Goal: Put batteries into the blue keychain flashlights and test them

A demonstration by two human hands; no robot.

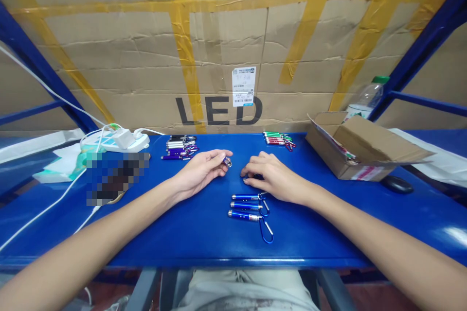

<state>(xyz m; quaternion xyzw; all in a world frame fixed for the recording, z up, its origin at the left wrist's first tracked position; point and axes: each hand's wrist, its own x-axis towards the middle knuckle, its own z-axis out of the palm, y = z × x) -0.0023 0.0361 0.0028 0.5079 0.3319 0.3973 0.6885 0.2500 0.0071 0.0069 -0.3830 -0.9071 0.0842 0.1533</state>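
Purplish, the silver-ended piece (227, 162) pinched in the left hand (201, 171) over the tabletop (175, 233) is best steadied with light pressure, while I cannot tell whether the right hand (272, 176), near 3 blue penlights (243, 206), holds anything.

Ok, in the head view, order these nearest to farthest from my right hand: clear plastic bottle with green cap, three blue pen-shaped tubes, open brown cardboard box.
From your right hand:
1. Three blue pen-shaped tubes, just on your side of it.
2. Open brown cardboard box, to its right.
3. Clear plastic bottle with green cap, behind the box.
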